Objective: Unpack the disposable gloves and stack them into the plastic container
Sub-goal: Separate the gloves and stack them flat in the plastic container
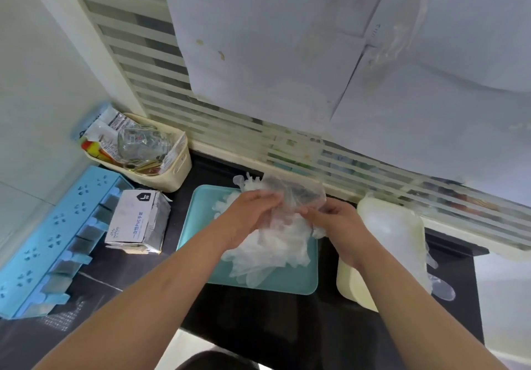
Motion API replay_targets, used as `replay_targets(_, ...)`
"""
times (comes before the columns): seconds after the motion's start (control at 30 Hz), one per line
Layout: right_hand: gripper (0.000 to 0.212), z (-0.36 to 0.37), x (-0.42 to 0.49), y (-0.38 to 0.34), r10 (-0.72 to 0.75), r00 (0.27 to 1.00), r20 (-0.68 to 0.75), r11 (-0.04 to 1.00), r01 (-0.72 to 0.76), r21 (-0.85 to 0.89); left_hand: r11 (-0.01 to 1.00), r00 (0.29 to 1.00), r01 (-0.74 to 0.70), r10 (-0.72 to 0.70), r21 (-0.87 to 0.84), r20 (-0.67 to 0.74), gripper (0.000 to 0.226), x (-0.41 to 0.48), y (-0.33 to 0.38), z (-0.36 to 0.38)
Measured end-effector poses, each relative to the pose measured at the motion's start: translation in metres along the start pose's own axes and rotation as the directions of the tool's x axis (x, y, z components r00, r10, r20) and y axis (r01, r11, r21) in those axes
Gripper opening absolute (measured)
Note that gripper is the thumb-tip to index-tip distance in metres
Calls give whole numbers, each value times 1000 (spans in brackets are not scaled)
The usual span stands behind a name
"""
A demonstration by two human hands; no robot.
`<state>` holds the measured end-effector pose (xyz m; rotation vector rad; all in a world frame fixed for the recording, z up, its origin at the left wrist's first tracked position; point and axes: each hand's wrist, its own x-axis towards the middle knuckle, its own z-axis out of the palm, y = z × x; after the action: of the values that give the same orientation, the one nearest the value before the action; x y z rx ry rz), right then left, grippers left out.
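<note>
body: person, head-cam view | left hand: bare | right hand: bare | left forearm: bare to frame edge | right forearm: bare to frame edge | fingers: fine detail too blurred to tell | dark rounded patch at bottom edge between arms: clothing or not, can't tell
</note>
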<state>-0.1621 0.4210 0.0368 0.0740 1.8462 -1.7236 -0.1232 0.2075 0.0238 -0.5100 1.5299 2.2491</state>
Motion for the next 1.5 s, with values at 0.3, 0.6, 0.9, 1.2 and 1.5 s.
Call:
replay_targets(0.3,20,-7,-12,29,270,912,-308,953,-299,-50,184,994,79,55,980,-90,57,49,-106,-1)
replay_targets(0.6,20,-18,-32,29,163,943,-290,978,-193,-78,197,982,-7,189,980,-31,19,61,-110,-16)
replay_targets(0.9,18,-23,-36,3,20,999,-25,981,-25,-190,959,964,-7,82,284,-254,33,0,-14,4)
replay_targets(1.2,27,-42,-54,-42,-99,949,299,991,120,-55,982,975,79,-40,-171,219,62,-34,29,43)
replay_targets(1.5,18,-80,-73,-11,-84,994,62,990,77,120,993,989,118,-119,14,93,15,-12,-1,98)
